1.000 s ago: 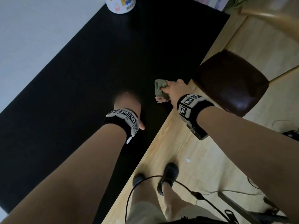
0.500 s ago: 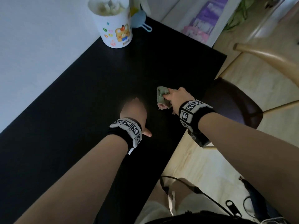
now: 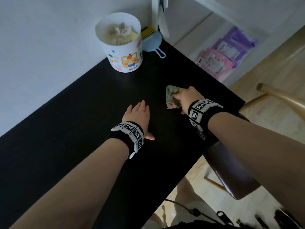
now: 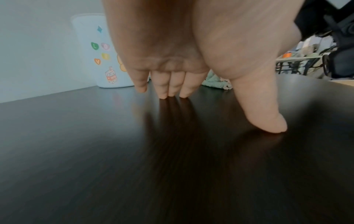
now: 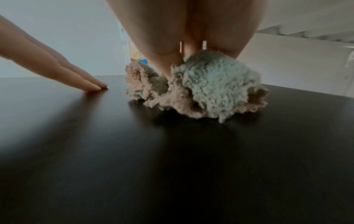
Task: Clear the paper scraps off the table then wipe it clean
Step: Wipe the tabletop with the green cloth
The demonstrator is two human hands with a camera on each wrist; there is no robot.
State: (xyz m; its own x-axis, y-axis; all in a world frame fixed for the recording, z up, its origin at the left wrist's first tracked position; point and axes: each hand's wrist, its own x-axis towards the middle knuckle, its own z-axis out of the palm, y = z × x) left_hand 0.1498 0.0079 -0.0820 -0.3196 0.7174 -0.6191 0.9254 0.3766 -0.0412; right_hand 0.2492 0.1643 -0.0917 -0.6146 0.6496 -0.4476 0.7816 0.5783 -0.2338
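Seemingly the scraps are cleared, sitting in the white sticker-covered paper tub (image 3: pixel 123 45) beyond the fingers; wiping remains. The right hand (image 3: pixel 186 96) curls round a bunched green-and-pink fluffy cloth (image 3: pixel 171 96) on the black wooden table (image 3: pixel 66 129). The left hand (image 3: pixel 137 114) rests outstretched, empty. Only the wrist views show fingertips (image 4: pixel 173 93) touching wood.

Home room, black table (image 3: pixel 82 129), wooden chair (image 3: pixel 280 96)

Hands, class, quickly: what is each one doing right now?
Left hand: open, fingers straight, fingertips on the table.
Right hand: gripping the cloth.
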